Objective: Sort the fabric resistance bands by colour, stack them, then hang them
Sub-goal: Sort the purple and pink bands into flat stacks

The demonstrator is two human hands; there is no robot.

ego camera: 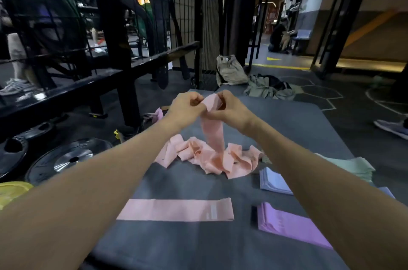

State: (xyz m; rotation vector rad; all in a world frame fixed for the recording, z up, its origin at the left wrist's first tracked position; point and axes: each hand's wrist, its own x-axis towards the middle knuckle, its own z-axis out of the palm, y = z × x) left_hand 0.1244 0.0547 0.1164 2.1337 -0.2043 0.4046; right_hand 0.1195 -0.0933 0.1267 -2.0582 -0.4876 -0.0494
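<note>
Pink fabric resistance band (212,124) pinched at top by left hand (185,109) and right hand (229,109), lifted off pile at twelve o'clock for flattening.

A loose heap of bands (205,157) lies mid-mat (298,128), with one flattened band (176,209) laid nearer the person. Three stacks sit right of these: the nearest stack (289,224), a second stack (273,181) behind it, a third (351,167) farther right. Above the heap, both hands, left (184,107) and right (230,105), hold one hanging band (213,124). Weight plates (68,159) lie on the floor left of the mat; a bag (229,69) sits behind it.
</note>
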